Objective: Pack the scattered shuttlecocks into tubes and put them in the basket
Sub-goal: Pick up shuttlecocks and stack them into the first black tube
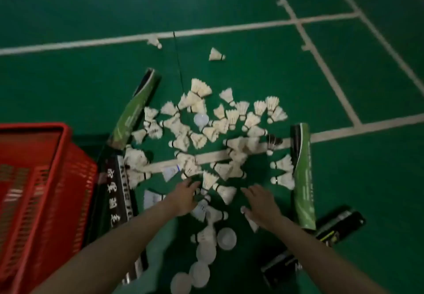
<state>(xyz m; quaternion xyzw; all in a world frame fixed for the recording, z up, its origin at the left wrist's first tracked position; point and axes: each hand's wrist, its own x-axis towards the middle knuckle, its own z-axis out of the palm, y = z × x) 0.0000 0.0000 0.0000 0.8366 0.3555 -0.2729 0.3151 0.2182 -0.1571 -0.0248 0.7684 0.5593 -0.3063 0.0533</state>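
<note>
Head view: shuttlecocks [202, 88] are scattered on floor [91, 75] between tubes [302, 174], basket [66, 133] at left. Left hand [183, 198] is stretched open at the pile; grip of right hand [261, 204] cannot be told. Feathers could be crushed if grabbed in bunches.

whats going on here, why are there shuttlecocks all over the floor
A person is reaching with both hands into a pile of shuttlecocks scattered on a green court floor. The left hand stretches toward the near edge of the pile. The right hand is over one shuttlecock, but blur hides whether it grips it. Tubes lie around the pile, white caps lie nearer the person, and the red basket stands at the left.
</note>
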